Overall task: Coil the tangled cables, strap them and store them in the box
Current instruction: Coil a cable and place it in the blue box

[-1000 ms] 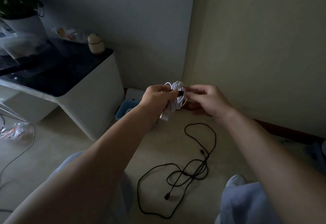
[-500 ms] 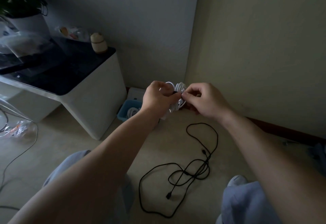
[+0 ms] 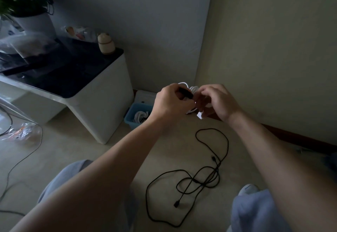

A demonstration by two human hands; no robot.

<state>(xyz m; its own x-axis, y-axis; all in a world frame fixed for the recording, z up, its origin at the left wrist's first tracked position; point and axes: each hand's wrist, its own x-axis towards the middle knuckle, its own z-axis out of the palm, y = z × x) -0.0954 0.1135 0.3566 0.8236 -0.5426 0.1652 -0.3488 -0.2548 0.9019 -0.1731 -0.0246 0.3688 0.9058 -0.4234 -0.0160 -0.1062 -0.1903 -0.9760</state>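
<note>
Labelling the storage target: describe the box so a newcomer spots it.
Find the white cabinet with the dark top, left. At its foot by the wall sits the blue box: the only blue container, a coiled white cable inside.

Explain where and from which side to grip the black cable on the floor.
Probably from above, pinching the black cable where its loops cross in the middle: the strands bunch there and lie flat, so one grip gathers most.
</note>
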